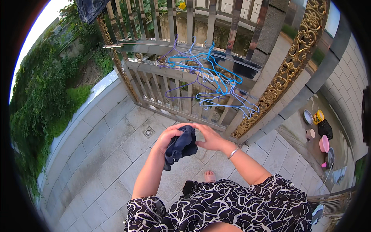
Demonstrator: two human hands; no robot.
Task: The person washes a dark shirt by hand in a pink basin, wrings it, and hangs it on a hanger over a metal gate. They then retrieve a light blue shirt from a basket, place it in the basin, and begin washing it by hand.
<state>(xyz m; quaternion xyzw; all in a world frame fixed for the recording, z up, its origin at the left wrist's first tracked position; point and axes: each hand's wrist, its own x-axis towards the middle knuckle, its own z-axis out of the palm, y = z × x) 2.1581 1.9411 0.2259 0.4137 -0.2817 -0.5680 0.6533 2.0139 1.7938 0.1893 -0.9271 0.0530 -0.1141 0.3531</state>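
Observation:
A small dark blue garment (pixel 181 147) is bunched up between both hands at chest height. My left hand (pixel 168 137) grips its left side, fingers curled over the cloth. My right hand (pixel 210 138) pinches its upper right edge; a thin bracelet sits on that wrist. Ahead, several blue and purple wire hangers (pixel 210 79) hang tangled on the steel railing (pixel 181 50), an arm's length beyond the hands.
A dark cloth (pixel 91 8) hangs over the railing's top left. A floor drain (pixel 148 132) sits in the grey tiles. Below on the right lie a pink basin (pixel 324 144), a metal bowl (pixel 308 116) and a yellow container (pixel 318 116). Green bushes fill the left.

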